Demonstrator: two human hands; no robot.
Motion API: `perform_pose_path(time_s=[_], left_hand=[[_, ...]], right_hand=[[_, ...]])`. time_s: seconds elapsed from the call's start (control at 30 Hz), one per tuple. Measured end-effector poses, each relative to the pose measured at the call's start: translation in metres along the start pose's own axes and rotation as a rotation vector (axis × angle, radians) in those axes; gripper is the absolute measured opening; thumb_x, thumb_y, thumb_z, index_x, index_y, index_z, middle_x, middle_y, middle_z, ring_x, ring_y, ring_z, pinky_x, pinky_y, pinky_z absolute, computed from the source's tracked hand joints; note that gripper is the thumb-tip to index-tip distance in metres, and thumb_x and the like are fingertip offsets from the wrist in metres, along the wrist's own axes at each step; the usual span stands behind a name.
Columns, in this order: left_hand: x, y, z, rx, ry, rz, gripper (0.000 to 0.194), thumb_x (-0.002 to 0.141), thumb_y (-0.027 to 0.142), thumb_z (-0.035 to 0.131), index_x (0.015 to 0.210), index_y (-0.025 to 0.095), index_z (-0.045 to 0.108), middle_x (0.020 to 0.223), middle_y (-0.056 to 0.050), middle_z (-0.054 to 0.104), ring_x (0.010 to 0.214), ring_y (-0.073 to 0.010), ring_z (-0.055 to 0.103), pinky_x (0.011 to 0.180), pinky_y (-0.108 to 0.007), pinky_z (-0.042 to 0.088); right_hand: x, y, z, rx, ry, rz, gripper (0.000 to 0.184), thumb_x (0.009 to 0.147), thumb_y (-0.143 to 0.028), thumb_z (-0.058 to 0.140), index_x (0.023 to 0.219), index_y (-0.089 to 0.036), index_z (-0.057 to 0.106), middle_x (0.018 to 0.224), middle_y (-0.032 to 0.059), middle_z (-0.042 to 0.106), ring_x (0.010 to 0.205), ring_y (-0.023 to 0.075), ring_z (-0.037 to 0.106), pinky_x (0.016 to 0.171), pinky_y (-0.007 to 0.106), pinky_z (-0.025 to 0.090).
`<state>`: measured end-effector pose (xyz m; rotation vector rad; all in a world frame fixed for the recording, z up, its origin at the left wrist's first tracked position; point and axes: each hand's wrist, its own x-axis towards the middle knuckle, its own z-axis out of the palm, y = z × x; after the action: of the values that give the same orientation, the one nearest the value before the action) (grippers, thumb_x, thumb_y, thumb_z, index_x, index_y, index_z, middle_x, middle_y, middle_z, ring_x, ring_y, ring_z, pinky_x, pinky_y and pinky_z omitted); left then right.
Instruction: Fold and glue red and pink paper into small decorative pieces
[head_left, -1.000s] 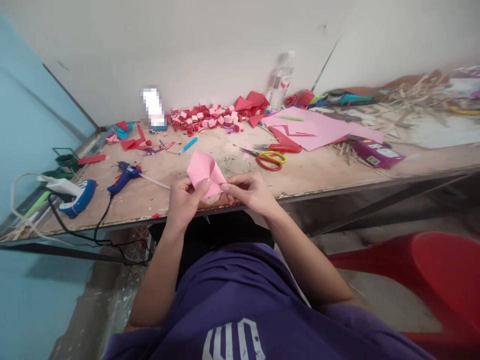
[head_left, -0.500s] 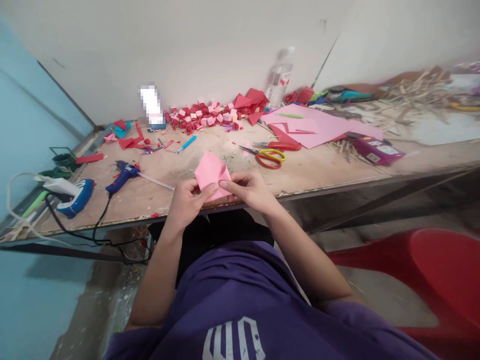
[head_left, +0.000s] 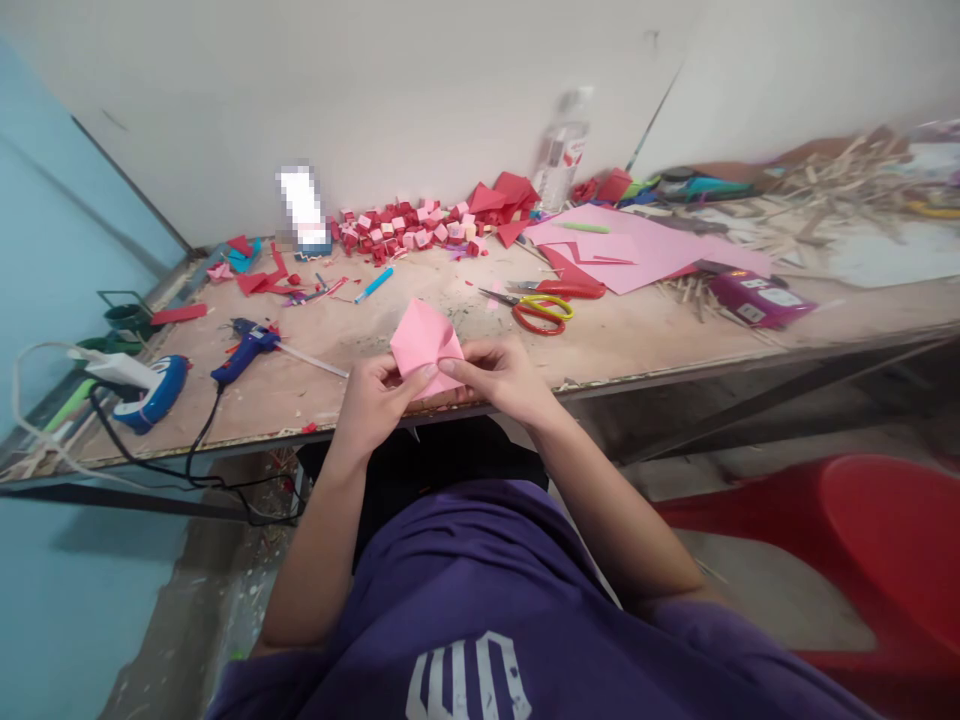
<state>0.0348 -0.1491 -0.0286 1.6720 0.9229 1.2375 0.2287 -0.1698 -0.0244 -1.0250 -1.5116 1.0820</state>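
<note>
A folded piece of pink paper (head_left: 420, 335) is held between my two hands above the table's front edge. My left hand (head_left: 377, 398) pinches its lower left side, thumb on top. On the right side my right hand (head_left: 501, 380) grips it the same way, and the two thumb tips nearly meet on the creased middle. The fingers behind the paper are mostly hidden. Beyond my right hand lie scissors (head_left: 541, 312) with red and yellow handles, beside a red-handled tool (head_left: 566, 289).
A blue glue gun (head_left: 251, 350) and a blue power strip (head_left: 161, 395) with cords lie at left. Small folded red and pink paper pieces (head_left: 409, 230) are heaped near the wall, by a plastic bottle (head_left: 562, 155). Pink sheets (head_left: 652, 245) lie right. A red chair (head_left: 885, 540) stands nearby.
My right thumb has moved in toward the left one, onto the paper's middle. The paper and left hand have shifted slightly right. Over the last half second the hands look almost still.
</note>
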Motion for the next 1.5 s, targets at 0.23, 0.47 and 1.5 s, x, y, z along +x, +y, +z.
perform_pose_path(time_s=[0.23, 0.47, 1.5], left_hand=[[-0.0001, -0.0001, -0.0004, 0.033, 0.01, 0.023, 0.029, 0.082, 0.04, 0.078, 0.074, 0.012, 0.077, 0.071, -0.005, 0.072, 0.066, -0.0165, 0.063, 0.058, -0.023, 0.048], [-0.0003, -0.0032, -0.0023, 0.036, -0.046, 0.0, 0.03, 0.08, 0.04, 0.08, 0.072, 0.011, 0.076, 0.071, -0.006, 0.07, 0.066, -0.0171, 0.062, 0.06, -0.024, 0.048], [0.0017, -0.002, 0.0044, 0.047, 0.167, 0.031, 0.027, 0.083, 0.036, 0.075, 0.072, 0.012, 0.072, 0.067, -0.004, 0.069, 0.062, -0.0139, 0.061, 0.056, -0.021, 0.045]], right_hand=[[-0.0033, -0.0072, 0.0019, -0.036, -0.022, -0.016, 0.044, 0.085, -0.054, 0.078, 0.068, -0.015, 0.068, 0.06, -0.0006, 0.057, 0.055, 0.0114, 0.051, 0.051, 0.025, 0.037], [-0.0025, -0.0059, 0.0008, 0.005, 0.058, -0.049, 0.042, 0.085, -0.052, 0.079, 0.068, -0.015, 0.069, 0.06, -0.0015, 0.053, 0.056, 0.0103, 0.044, 0.053, 0.025, 0.032], [-0.0009, -0.0038, 0.0044, 0.126, -0.025, 0.053, 0.046, 0.079, -0.057, 0.084, 0.07, -0.013, 0.074, 0.068, 0.0083, 0.076, 0.057, 0.0165, 0.071, 0.06, 0.027, 0.06]])
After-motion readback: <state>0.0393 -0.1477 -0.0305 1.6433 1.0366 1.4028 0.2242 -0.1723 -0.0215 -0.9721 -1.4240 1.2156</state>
